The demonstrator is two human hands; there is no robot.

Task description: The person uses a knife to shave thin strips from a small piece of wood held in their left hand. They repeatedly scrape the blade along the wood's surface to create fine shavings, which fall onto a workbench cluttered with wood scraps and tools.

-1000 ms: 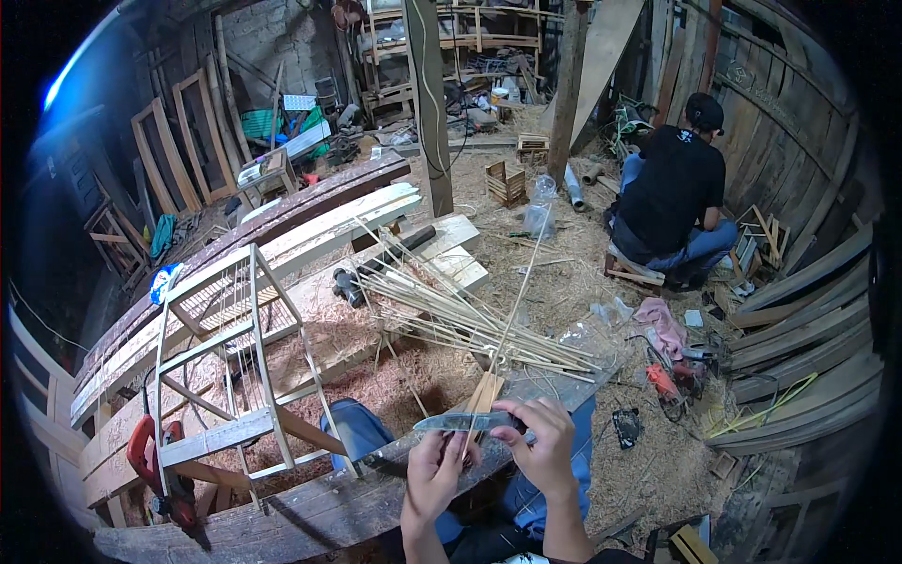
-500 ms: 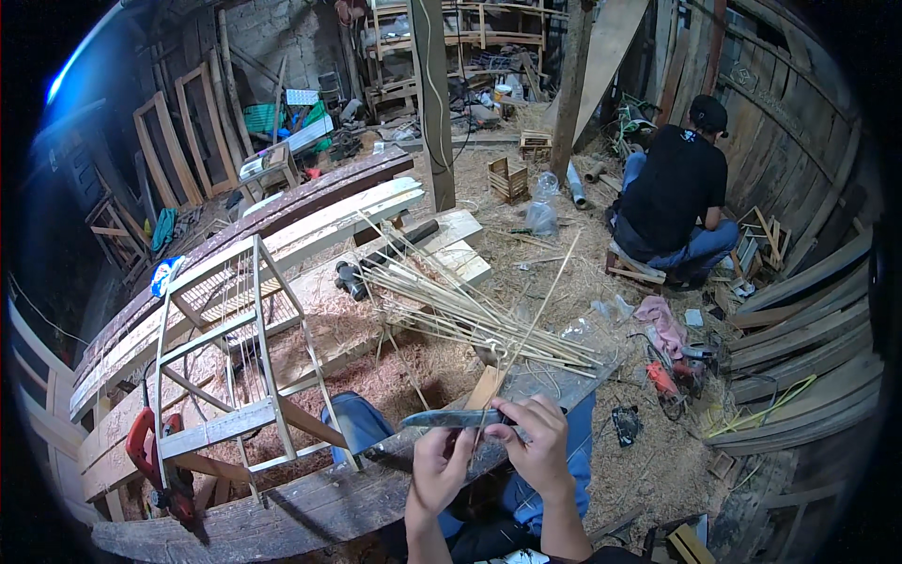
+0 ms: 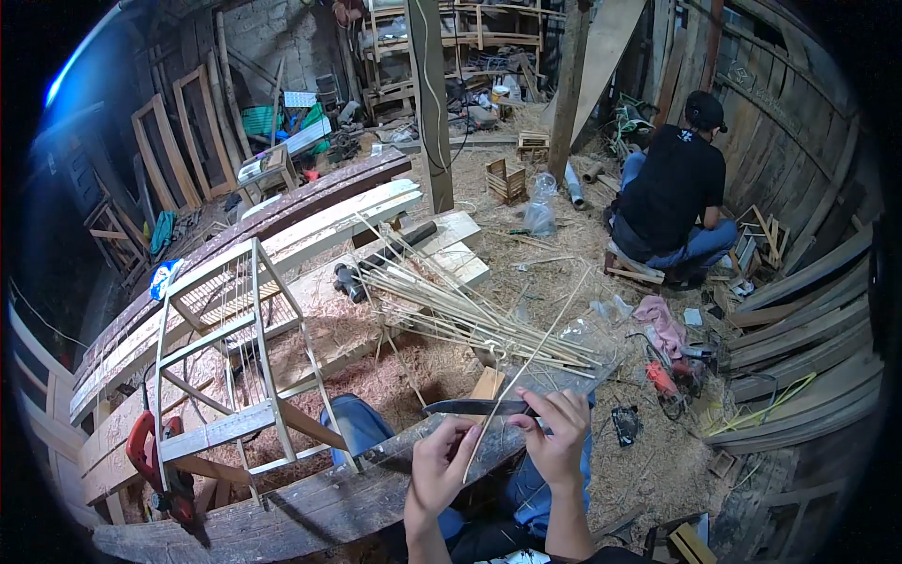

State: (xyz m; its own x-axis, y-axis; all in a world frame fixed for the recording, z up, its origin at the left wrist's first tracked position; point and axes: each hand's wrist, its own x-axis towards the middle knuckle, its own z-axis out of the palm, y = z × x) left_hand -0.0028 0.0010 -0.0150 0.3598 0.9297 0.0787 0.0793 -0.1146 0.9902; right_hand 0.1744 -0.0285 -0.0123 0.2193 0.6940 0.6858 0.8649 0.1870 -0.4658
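Note:
At the bench's front edge (image 3: 385,479), my left hand (image 3: 437,463) is closed on a long thin wooden strip (image 3: 559,315), which runs up toward the right. My right hand (image 3: 554,432) grips a long knife (image 3: 470,406), its dark blade lying across the strip and pointing left. A small wooden block (image 3: 489,383) sits just beyond the blade. Many thin strips (image 3: 451,320) are heaped behind it. Left of my hands stands a slatted wooden frame (image 3: 254,329), with a red power tool (image 3: 146,451) beside it. A hammer-like tool (image 3: 350,282) lies on the boards (image 3: 310,240).
A person in a dark shirt (image 3: 672,197) crouches at the right. Red power tools (image 3: 662,376) and a pink cloth (image 3: 658,324) lie on the shaving-strewn floor (image 3: 648,470). Stacked planks (image 3: 799,348) line the right side. Wooden posts (image 3: 432,113) rise behind the bench.
The strip in my hands has swung rightward at its far end and now slants more. My right hand and the knife have risen slightly and shifted right.

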